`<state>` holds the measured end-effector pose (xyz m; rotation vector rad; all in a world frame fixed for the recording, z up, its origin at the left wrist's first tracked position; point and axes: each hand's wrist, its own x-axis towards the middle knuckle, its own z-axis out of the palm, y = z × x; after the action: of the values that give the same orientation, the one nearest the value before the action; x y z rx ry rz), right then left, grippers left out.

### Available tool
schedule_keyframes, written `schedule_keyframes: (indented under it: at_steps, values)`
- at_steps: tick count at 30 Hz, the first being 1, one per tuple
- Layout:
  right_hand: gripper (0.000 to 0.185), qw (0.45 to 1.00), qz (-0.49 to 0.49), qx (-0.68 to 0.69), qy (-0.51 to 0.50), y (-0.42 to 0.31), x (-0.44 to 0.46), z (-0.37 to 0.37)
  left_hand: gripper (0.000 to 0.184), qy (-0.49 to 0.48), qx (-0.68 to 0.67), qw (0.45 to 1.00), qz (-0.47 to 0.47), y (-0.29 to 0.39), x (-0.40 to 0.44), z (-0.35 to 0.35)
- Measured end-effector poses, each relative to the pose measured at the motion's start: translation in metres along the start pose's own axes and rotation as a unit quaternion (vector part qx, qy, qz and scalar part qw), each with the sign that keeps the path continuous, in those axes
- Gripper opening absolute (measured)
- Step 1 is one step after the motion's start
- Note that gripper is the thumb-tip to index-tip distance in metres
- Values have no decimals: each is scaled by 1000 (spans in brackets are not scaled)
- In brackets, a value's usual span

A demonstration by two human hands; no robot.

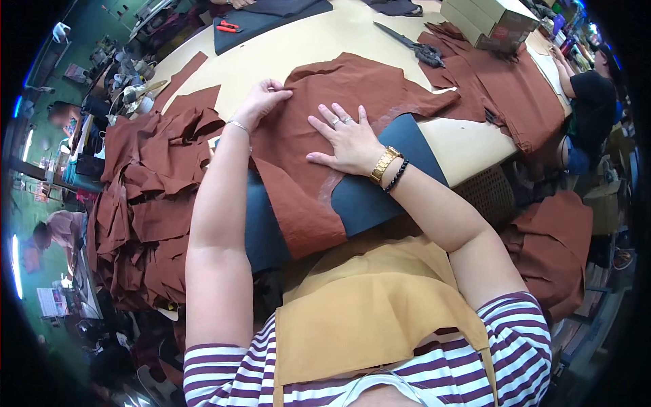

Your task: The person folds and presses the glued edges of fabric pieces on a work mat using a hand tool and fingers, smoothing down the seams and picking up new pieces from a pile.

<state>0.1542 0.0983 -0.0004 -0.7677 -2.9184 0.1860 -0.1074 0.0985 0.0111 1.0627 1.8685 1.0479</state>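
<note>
One edge of the rust-brown cloth (376, 81) sits pinched in the left hand (261, 103) in the head view; the right hand (351, 144) lies flat on it, fingers spread. The cloth overlaps a dark board (415, 154).

L hand (263, 105) in thumb-to-finger pinch, arm (220, 224) fwd; R hand (351, 144) palm-down, fingers (344, 118) splayed, elbow (469, 239) bent.

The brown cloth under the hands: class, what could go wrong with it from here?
The brown cloth reaches the near edge of the dark board, so it might slip if the flat right hand lifts. The left hand appears to pinch it; a hard tug could crease it. The scissors lie uncovered on the table, and might nick it.
</note>
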Motion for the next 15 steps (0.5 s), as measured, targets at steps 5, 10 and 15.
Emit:
schedule_keyframes:
  at_steps: [5, 10, 15]
  values:
    - [82, 1000, -2, 9, -8, -1, -1, -4, 35, -47, 34, 998, 10, 19, -14, -26]
    - [83, 1000, 7, 18, -11, -3, -1, -3, 25, 134, 45, 988, 62, -32, 17, -90]
    - [86, 1000, 11, 13, -10, -6, 4, 1, 81, 111, 205, 972, 33, -33, 0, -66]
